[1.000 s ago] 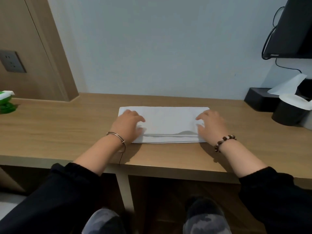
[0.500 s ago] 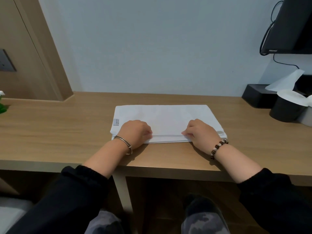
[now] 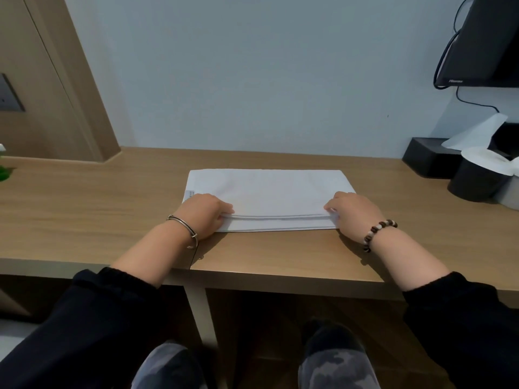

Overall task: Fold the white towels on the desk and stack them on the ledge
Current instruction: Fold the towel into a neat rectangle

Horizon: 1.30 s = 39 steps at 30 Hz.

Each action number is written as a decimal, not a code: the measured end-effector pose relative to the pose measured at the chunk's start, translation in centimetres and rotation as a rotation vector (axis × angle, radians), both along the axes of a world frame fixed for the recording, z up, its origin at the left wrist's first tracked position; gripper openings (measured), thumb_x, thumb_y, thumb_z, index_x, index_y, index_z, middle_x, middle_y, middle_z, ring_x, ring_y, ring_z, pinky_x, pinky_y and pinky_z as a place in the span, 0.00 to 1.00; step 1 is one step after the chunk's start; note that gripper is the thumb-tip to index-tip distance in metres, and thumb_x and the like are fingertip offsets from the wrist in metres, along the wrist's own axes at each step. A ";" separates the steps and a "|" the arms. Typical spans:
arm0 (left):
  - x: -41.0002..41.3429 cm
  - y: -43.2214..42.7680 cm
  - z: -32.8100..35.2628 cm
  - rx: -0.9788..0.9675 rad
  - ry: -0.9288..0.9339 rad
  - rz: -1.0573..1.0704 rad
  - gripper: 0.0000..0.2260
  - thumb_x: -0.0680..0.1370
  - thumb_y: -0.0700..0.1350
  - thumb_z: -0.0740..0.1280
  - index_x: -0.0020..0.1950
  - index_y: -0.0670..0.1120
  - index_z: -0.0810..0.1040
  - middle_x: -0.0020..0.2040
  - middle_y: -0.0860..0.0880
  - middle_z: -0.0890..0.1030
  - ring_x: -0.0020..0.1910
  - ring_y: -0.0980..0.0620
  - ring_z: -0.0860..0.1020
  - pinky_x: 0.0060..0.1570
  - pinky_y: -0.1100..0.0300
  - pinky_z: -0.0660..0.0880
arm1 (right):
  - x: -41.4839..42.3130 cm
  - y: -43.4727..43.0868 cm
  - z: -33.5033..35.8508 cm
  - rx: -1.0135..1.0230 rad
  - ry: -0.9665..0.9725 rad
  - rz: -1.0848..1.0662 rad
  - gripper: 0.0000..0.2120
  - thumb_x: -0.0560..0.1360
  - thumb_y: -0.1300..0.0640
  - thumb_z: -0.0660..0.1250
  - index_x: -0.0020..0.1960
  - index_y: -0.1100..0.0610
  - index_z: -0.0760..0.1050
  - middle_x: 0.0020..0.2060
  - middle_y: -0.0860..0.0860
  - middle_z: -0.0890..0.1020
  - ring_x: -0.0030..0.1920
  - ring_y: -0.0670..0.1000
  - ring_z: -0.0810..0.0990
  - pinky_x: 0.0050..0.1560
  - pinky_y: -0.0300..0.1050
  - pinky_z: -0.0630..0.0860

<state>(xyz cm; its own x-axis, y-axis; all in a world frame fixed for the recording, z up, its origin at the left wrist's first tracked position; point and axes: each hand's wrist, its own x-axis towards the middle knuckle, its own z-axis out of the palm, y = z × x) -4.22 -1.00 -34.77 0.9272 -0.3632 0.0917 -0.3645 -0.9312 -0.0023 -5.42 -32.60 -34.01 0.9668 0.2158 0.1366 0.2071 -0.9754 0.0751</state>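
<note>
**Both hands pinch the near hem of a folded white towel**

The white towel (image 3: 269, 192) lies flat near the middle of the wooden table (image 3: 84, 209), a long rectangle with its long sides running from 9 to 3 o'clock. It is folded: an upper layer ends in a hem a little short of the near edge, and a strip of the lower layer shows below it at 6 o'clock. A small label (image 3: 189, 193) sits at the towel's left edge.

The left hand (image 3: 203, 213) rests on the towel's 7 o'clock corner, its grip closed with curled fingers pinching the left end of the upper hem. The right hand (image 3: 352, 213) sits at the 5 o'clock corner, fingers likewise curled and pinching the right end of that hem. The hem runs straight between the two hands. A silver bangle (image 3: 182, 227) circles the left wrist and a bead bracelet (image 3: 376, 231) the right; both forearms come out of black sleeves.

Toward 3 o'clock from the towel, well apart from it, stand a black tissue box (image 3: 427, 158) with a white tissue (image 3: 474, 133) sticking up and, just beside it, a black round container (image 3: 477, 181) with a white lining. A dark screen (image 3: 488, 43) hangs on the wall at 2 o'clock. A green object (image 3: 4, 172) shows at the 9 o'clock edge.
</note>
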 end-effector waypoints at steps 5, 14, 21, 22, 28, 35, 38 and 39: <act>-0.5 0.1 -0.3 -0.001 -0.023 0.016 0.15 0.81 0.45 0.58 0.65 0.54 0.76 0.68 0.55 0.74 0.67 0.51 0.71 0.61 0.57 0.70 | -0.1 -1.9 0.2 -0.078 -0.075 -0.176 0.13 0.75 0.67 0.57 0.47 0.57 0.79 0.44 0.53 0.79 0.42 0.54 0.77 0.41 0.45 0.76; -2.0 -0.8 -0.4 0.065 -0.232 0.105 0.15 0.78 0.37 0.57 0.61 0.48 0.74 0.60 0.49 0.76 0.58 0.47 0.76 0.48 0.53 0.74 | -0.7 -2.2 -0.8 -0.107 -0.141 -0.172 0.13 0.79 0.64 0.55 0.53 0.57 0.77 0.47 0.52 0.79 0.46 0.52 0.78 0.44 0.43 0.76; -3.8 -0.7 -0.5 0.000 -0.298 0.016 0.15 0.75 0.35 0.60 0.58 0.46 0.77 0.59 0.47 0.79 0.57 0.46 0.77 0.45 0.52 0.75 | -0.3 -2.0 -0.7 -0.066 -0.122 -0.221 0.12 0.77 0.66 0.55 0.49 0.59 0.77 0.44 0.53 0.79 0.42 0.54 0.76 0.40 0.43 0.73; -4.1 -0.6 -1.1 0.059 -0.259 0.014 0.13 0.77 0.38 0.59 0.59 0.48 0.76 0.58 0.49 0.78 0.57 0.47 0.77 0.46 0.53 0.75 | -0.3 -2.0 -0.8 -0.048 -0.129 -0.217 0.12 0.77 0.65 0.55 0.49 0.58 0.77 0.44 0.53 0.79 0.42 0.54 0.76 0.40 0.43 0.73; -4.3 -0.1 -2.2 0.012 -0.213 0.059 0.14 0.79 0.43 0.56 0.62 0.53 0.75 0.62 0.54 0.77 0.62 0.50 0.75 0.52 0.53 0.75 | -0.3 -2.7 0.2 0.199 -0.246 -0.229 0.11 0.75 0.65 0.57 0.48 0.59 0.79 0.42 0.55 0.81 0.42 0.57 0.77 0.41 0.46 0.73; -4.3 0.1 -2.7 -0.054 -0.237 0.036 0.14 0.79 0.41 0.58 0.60 0.52 0.77 0.60 0.52 0.78 0.60 0.49 0.76 0.50 0.52 0.76 | -2.1 -1.6 -0.7 -0.132 -0.174 -0.283 0.10 0.78 0.62 0.56 0.52 0.55 0.75 0.47 0.52 0.78 0.49 0.53 0.75 0.48 0.45 0.72; -4.5 0.1 -2.6 -0.103 -0.247 0.018 0.13 0.79 0.40 0.60 0.60 0.51 0.78 0.59 0.51 0.79 0.60 0.49 0.77 0.48 0.51 0.77 | -1.6 0.6 -0.3 -0.100 -0.205 -0.104 0.11 0.76 0.65 0.55 0.51 0.57 0.74 0.50 0.54 0.77 0.54 0.56 0.74 0.52 0.47 0.71; -4.5 0.1 -2.6 -0.105 -0.243 0.028 0.13 0.79 0.41 0.59 0.60 0.52 0.78 0.59 0.52 0.79 0.60 0.49 0.76 0.49 0.51 0.77 | -1.5 1.6 -0.4 -0.047 -0.176 -0.011 0.12 0.75 0.67 0.55 0.52 0.58 0.74 0.52 0.55 0.77 0.55 0.57 0.75 0.53 0.49 0.73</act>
<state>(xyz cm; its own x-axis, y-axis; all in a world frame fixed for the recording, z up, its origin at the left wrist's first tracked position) -8.74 -0.87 -37.40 0.8829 -0.3140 0.3491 -0.3388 -0.9408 0.0106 -6.95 -30.99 -34.41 0.9311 0.2156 0.2943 0.1762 -0.9721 0.1546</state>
